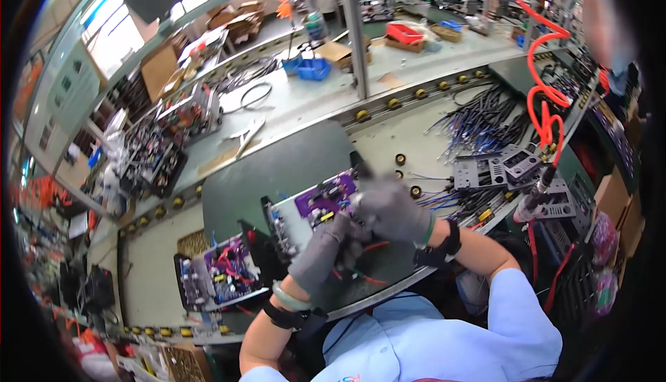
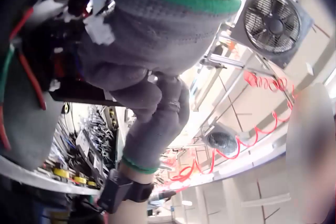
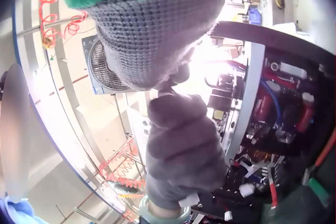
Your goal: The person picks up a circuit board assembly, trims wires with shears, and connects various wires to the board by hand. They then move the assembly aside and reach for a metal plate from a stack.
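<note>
My left hand (image 1: 319, 257) and right hand (image 1: 395, 212), both in grey knit gloves, meet over the near right edge of an open electronics unit. That unit has a purple circuit board (image 1: 326, 198) and a black side panel. In the right wrist view the left hand (image 3: 184, 145) has its fingers tightly curled. The right hand (image 2: 157, 113) curls its fingers against the left in the left wrist view. Both pinch a small part (image 3: 167, 90) between their fingertips; mostly hidden, I cannot tell what it is. Loose red wires (image 1: 374, 281) hang below the hands.
A second open unit (image 1: 225, 267) with red wires lies left on the dark green mat (image 1: 277, 153). Bundled black and blue cables (image 1: 479, 122) and grey metal panels (image 1: 485, 172) lie right. A red coiled air hose (image 1: 534, 83) hangs there, above a power screwdriver (image 1: 531, 205).
</note>
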A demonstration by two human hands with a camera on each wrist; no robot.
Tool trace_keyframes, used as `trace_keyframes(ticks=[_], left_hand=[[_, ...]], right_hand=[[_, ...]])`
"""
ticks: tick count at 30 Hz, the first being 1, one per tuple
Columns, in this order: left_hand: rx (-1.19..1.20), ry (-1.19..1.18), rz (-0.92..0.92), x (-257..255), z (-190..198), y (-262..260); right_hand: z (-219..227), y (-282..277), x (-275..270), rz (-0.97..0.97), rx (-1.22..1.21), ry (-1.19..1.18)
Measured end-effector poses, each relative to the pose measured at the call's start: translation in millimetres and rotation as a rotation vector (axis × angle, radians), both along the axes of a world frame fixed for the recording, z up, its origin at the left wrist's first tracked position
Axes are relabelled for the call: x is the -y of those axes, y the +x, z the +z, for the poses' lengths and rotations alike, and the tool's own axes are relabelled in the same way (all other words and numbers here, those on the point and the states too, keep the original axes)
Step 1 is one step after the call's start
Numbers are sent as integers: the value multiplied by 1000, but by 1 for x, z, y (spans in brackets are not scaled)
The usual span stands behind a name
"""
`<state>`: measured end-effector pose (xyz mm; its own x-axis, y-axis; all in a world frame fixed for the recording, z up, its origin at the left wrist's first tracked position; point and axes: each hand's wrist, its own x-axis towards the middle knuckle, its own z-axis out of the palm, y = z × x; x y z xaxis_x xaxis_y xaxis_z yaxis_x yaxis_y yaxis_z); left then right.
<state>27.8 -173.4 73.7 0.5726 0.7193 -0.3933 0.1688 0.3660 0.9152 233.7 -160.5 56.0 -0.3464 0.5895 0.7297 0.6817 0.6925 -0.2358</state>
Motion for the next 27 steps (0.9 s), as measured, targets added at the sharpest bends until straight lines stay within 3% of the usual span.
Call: trace_keyframes(ticks=[2, 3, 4, 6, 7, 9, 10, 12, 14, 18, 27], left_hand=[[-70, 187, 115, 8, 38, -10], [17, 403, 134, 2, 30, -21], [-138, 874, 226, -6, 25, -32], [-705, 1359, 326, -16, 31, -55], [-713, 1352, 336, -19, 22, -67], [-1102, 1435, 307, -27, 2, -83], [-1106, 1431, 312, -27, 0, -86], [-1051, 1066, 198, -25, 2, -88], [-1042, 1049, 195, -23, 7, -88], [-1006, 1138, 238, -26, -4, -91], [-957, 1097, 250, -27, -2, -90]], right_hand=[[-1, 11, -30, -25, 187, -54], [1, 11, -40, -27, 265, -122], [5, 9, -48, -13, 268, -127], [14, 0, -60, 18, 714, -274], [16, -4, -63, 21, 766, -320], [21, -8, -64, 49, 756, -316], [21, -6, -64, 63, 739, -317], [8, 0, -63, 74, 660, -288], [11, 2, -57, 7, 561, -281], [13, 2, -57, 15, 557, -261], [15, -1, -59, 19, 514, -244]])
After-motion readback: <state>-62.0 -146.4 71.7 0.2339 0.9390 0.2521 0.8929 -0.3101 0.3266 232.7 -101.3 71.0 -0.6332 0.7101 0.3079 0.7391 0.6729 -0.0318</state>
